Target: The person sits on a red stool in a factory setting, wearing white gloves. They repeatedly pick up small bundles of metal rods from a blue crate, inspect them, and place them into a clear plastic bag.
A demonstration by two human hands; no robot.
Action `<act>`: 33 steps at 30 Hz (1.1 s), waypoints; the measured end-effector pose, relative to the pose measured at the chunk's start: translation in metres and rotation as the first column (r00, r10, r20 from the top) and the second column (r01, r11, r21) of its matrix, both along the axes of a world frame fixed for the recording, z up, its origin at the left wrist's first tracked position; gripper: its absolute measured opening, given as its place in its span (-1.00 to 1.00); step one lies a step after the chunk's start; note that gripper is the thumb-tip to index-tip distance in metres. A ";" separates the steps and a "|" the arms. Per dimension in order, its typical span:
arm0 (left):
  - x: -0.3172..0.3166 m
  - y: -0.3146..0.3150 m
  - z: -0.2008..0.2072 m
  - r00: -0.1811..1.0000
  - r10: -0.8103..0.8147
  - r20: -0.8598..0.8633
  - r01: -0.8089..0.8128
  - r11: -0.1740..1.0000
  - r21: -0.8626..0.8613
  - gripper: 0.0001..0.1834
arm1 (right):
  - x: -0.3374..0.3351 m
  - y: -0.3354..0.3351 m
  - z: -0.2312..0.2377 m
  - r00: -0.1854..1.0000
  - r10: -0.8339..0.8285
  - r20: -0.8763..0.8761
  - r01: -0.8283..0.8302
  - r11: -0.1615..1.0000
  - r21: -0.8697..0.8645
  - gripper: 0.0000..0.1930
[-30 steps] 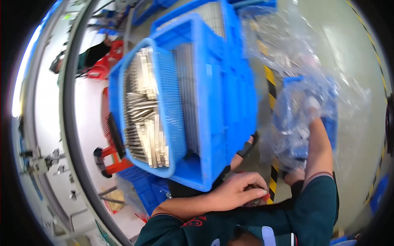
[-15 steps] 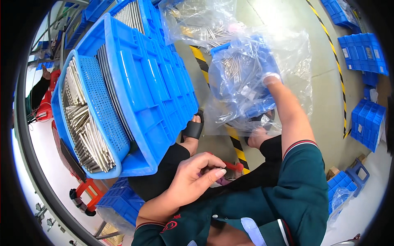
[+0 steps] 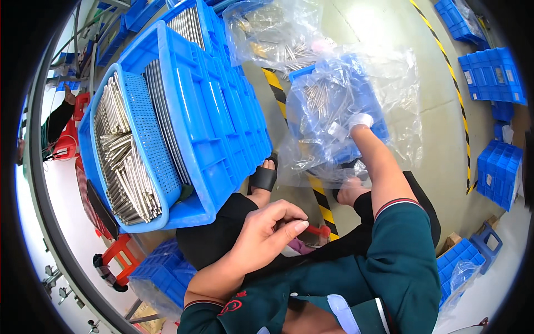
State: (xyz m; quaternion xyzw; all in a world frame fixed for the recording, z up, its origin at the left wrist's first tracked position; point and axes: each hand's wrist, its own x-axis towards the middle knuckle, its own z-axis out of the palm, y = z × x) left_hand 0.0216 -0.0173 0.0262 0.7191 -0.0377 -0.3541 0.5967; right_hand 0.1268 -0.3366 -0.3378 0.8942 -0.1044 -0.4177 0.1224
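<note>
My left hand (image 3: 270, 231) is held over my lap with its fingers curled and the thumb close to the index fingertip. Anything between them is hidden. My right arm stretches forward, and my right hand (image 3: 361, 120), with a white covering over its fingers, is at the near right part of a blue bin (image 3: 379, 114) on the floor. Crumpled clear plastic (image 3: 311, 147) lies over this bin, and thin metal rods (image 3: 317, 99) show through it. The right fingertips cannot be made out.
To my left, a light blue perforated basket (image 3: 146, 119) of metal tubes (image 3: 130, 183) sits on a large blue crate (image 3: 194, 128). Farther off lies another plastic bag (image 3: 267, 33) with rods. Yellow-black tape (image 3: 321, 203) crosses the floor, and blue bins (image 3: 492, 75) stand at right.
My right hand has shifted left and nearer to me over the bin. My left hand stays curled in about the same place. The whole view has shifted slightly.
</note>
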 end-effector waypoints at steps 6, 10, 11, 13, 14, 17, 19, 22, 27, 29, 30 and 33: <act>-0.012 0.002 -0.005 0.998 0.059 -0.006 -0.059 0.994 -0.094 -0.86 | -0.008 -0.013 0.056 0.982 0.188 -0.037 -0.182 0.975 0.131 -0.67; -0.020 0.002 -0.005 0.985 0.145 -0.091 -0.164 0.951 -0.262 -0.89 | -0.024 -0.022 0.076 0.943 0.294 0.154 -0.326 0.905 0.274 -0.66; -0.022 0.004 -0.008 0.984 0.161 -0.077 -0.177 0.944 -0.279 -0.90 | -0.029 -0.018 0.103 0.925 0.378 0.038 -0.373 0.884 0.282 -0.69; -0.020 0.002 -0.001 0.980 0.188 -0.070 -0.199 0.953 -0.226 -0.89 | -0.043 0.009 0.195 0.941 0.337 -0.041 -0.313 0.907 0.282 -0.71; -0.023 0.004 -0.002 0.975 0.218 -0.037 -0.220 0.940 -0.260 -0.88 | -0.048 0.016 0.213 0.955 0.297 -0.013 -0.281 0.917 0.284 -0.70; -0.024 -0.001 -0.006 0.955 0.289 0.066 -0.254 0.911 -0.325 -0.87 | -0.064 0.032 0.261 0.963 0.162 0.217 -0.251 0.839 0.483 -0.65; -0.022 -0.002 -0.008 0.945 0.323 0.044 -0.288 0.891 -0.351 -0.89 | -0.072 0.040 0.291 0.935 0.022 0.355 -0.262 0.716 0.647 -0.64; -0.019 0.004 -0.013 0.926 0.376 -0.021 -0.350 0.840 -0.415 -0.86 | -0.095 0.062 0.343 0.882 -0.229 0.411 -0.262 0.486 0.834 -0.62; -0.017 0.005 -0.013 0.908 0.405 -0.111 -0.397 0.741 -0.543 -0.85 | -0.140 0.099 0.397 0.849 -0.417 0.323 -0.214 0.286 0.934 -0.65; -0.019 0.002 -0.014 0.926 0.342 -0.159 -0.367 0.721 -0.588 -0.85 | -0.152 0.106 0.396 0.867 -0.468 0.173 -0.093 0.190 0.977 -0.67; -0.019 0.000 -0.014 0.933 0.311 -0.181 -0.354 0.708 -0.611 -0.85 | -0.151 0.107 0.383 0.852 -0.440 0.283 -0.185 0.252 0.950 -0.68; -0.022 0.000 -0.017 0.949 0.258 -0.182 -0.314 0.731 -0.605 -0.85 | -0.153 0.111 0.378 0.862 -0.456 0.219 -0.123 0.232 0.965 -0.65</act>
